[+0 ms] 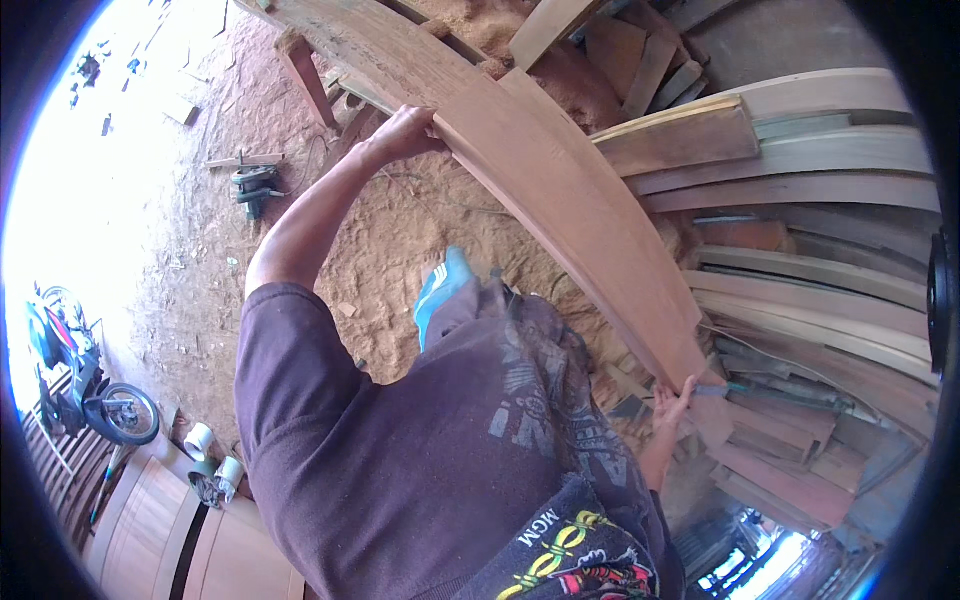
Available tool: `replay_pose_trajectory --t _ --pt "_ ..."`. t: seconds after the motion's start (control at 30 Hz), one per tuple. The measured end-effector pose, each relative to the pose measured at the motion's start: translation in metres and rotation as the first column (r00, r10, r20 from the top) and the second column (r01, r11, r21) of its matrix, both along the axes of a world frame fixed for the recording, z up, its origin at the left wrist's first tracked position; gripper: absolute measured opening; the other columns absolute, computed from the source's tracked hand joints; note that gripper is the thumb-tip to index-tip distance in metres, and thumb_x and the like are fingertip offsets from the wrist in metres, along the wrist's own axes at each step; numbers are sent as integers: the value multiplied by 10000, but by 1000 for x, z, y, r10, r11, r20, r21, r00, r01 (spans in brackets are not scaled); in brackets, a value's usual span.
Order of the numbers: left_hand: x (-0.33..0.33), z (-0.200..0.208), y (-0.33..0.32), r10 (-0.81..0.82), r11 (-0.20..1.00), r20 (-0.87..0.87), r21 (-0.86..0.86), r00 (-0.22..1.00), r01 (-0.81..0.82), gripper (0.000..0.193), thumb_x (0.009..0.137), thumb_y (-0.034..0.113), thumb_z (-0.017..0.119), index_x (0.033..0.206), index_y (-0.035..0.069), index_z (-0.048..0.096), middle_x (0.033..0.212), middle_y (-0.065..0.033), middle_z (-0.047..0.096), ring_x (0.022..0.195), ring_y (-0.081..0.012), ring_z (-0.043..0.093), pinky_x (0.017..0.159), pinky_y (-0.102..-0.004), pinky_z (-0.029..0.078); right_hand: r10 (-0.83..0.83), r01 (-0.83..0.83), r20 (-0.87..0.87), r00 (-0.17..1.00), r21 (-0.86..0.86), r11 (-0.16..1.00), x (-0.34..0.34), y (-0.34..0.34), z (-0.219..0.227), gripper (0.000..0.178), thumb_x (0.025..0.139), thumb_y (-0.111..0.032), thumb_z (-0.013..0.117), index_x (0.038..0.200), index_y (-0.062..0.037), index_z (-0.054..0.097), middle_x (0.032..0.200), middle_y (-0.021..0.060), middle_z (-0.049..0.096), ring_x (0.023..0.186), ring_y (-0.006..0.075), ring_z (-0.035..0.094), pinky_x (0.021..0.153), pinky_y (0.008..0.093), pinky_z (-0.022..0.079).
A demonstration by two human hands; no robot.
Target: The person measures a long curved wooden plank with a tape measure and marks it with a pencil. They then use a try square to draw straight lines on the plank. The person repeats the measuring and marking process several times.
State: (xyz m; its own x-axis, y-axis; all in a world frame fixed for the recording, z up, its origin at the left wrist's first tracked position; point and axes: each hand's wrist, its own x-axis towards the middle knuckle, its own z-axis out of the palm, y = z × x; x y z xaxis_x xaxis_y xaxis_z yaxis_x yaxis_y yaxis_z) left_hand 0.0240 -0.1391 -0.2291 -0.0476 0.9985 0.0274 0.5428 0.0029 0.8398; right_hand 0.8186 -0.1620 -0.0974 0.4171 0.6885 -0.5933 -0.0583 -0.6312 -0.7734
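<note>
Left hand (408, 132): clamped on the wide board's left edge, toward its far end.
Right hand (672, 402): touching the near right end; from here I can't tell whether its fingers close on it.
Wide board (585, 205): slanting across, far left to near right, before the person.
Planks (800, 190): stacked at right.
Power tool (256, 188): on the ground, far left.
Motorbike (95, 385): left.

Wearer's in a dark purple-brown short-sleeved tee (400, 450), faded pale lettering print (540, 400), black cloth (545, 560) with yellow-and-red graphics, blue white-striped footwear (440, 290); left hand (405, 133), right hand (673, 402) bare.
</note>
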Motion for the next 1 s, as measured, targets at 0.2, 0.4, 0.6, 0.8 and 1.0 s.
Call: replay_pose_trajectory --t 0.2,0.4,0.6,0.8,1.0 --pt "2 -2 3 36 999 43 19 998 -37 455 751 183 921 1150 67 734 971 -153 781 961 -297 769 844 -413 612 -20 19 40 999 17 1000 -5 -1 5 1007 843 -695 746 1568 -117 353 1407 211 515 1171 295 570 975 412 520" --pt "-9 -15 0 65 986 -190 -142 980 -92 359 847 347 855 1080 84 783 1000 -158 785 895 -308 762 780 -417 588 123 -121 -26 992 77 990 -14 5 -5 824 987 -646 583 1601 -141 367 1526 107 508 1349 285 532 1149 435 393" --pt "-21 -22 0 -30 996 -302 -88 953 4 524 871 123 829 1330 -20 620 1191 -177 737 979 -234 730 878 -381 588 -32 98 -234 972 272 957 18 -34 -57 900 1019 -552 608 1640 -39 206 1615 211 391 1460 325 442 1147 492 427" --pt "-34 -28 17 -8 969 -116 -247 993 -21 361 837 257 864 1085 12 772 918 -96 790 835 -157 721 732 -379 609 -77 18 143 987 374 927 6 -68 -124 632 966 -383 742 1456 -45 531 1287 178 704 1224 291 663 937 435 546" --pt "-37 -14 20 -41 965 -274 -259 961 -33 345 841 237 879 995 -49 765 966 -88 740 889 -232 642 875 -398 519 124 -310 711 692 138 941 -2 -41 -136 347 870 -168 817 1187 -64 719 1031 191 753 976 306 752 768 429 570"
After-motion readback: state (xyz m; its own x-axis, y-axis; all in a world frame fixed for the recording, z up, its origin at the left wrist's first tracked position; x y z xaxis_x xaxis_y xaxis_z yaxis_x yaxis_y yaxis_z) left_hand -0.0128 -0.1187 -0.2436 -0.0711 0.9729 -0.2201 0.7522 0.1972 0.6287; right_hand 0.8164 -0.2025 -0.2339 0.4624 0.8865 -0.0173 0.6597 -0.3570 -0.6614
